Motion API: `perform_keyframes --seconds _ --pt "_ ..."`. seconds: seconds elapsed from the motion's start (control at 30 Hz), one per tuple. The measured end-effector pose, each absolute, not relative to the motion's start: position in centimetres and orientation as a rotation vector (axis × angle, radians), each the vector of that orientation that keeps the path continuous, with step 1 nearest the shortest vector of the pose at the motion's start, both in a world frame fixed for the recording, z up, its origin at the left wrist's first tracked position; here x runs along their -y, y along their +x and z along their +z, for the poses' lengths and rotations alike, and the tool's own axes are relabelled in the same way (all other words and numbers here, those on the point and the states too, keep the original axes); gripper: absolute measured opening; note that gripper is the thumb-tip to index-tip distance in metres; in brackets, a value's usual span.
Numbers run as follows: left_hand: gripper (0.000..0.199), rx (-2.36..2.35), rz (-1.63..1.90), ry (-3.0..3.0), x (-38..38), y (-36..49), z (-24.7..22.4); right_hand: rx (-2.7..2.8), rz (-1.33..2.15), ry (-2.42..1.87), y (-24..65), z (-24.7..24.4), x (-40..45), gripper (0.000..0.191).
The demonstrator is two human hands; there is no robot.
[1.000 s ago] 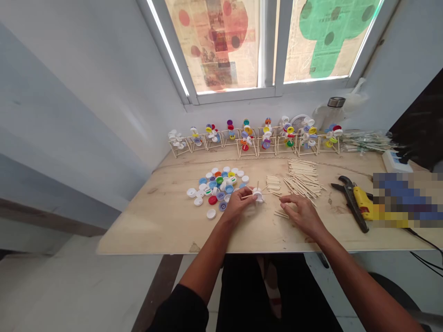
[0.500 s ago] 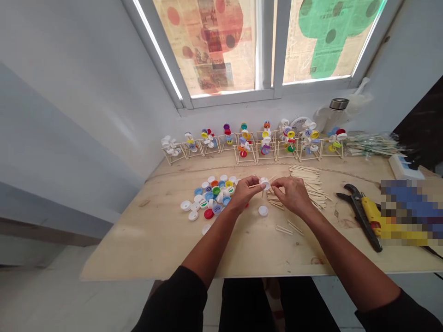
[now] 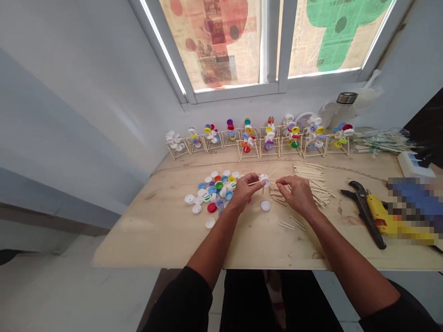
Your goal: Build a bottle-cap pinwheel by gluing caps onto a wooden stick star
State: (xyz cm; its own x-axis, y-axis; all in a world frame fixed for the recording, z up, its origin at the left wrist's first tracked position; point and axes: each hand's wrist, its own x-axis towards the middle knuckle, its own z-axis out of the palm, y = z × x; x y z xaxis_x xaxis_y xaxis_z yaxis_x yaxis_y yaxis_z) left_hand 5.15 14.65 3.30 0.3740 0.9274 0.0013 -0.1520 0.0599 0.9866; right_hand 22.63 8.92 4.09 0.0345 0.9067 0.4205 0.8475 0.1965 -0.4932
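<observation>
My left hand [image 3: 244,192] is shut on a thin wooden stick [image 3: 255,182] that carries a white plastic bottle cap [image 3: 264,180] at its end. My right hand [image 3: 297,194] is apart from that cap, with its fingers spread over a heap of short wooden sticks [image 3: 277,192]. A longer pile of sticks [image 3: 309,181] lies beyond it. A loose white cap [image 3: 265,205] sits on the plywood table [image 3: 249,246] between my hands. To the left is a scattered group of colourful bottle caps [image 3: 212,196].
Along the back edge stands a row of stick frames with coloured cap wheels [image 3: 247,143]. On the right lie pliers [image 3: 363,212], a yellow glue gun [image 3: 379,214] and a power strip [image 3: 415,164]. A bagged stick bundle [image 3: 380,142] and a steel-capped bottle [image 3: 346,98] stand behind them.
My right hand has come in toward the cap and drawn back right over the sticks. My left hand stays on the stick. The view has tilted slightly.
</observation>
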Motion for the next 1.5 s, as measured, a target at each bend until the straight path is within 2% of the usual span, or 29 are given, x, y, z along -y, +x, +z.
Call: perform_keyframes --seconds 0.23,0.67,1.2,1.5 --pt "0.026 -0.818 1.071 1.157 -12.6 4.2 2.6 1.707 0.046 -1.649 23.7 3.6 -6.3 0.023" --pt "0.031 -0.874 1.12 1.159 -13.7 4.3 2.5 1.721 -0.055 -1.66 22.3 2.6 -7.6 0.019" --pt "0.028 -0.829 1.148 1.098 -13.5 2.9 1.5 2.16 0.084 -1.558 20.2 2.7 -6.4 0.013" --pt "0.026 -0.816 1.174 1.091 -12.9 2.5 1.4 2.25 -0.088 -1.614 19.1 1.6 -6.5 0.013"
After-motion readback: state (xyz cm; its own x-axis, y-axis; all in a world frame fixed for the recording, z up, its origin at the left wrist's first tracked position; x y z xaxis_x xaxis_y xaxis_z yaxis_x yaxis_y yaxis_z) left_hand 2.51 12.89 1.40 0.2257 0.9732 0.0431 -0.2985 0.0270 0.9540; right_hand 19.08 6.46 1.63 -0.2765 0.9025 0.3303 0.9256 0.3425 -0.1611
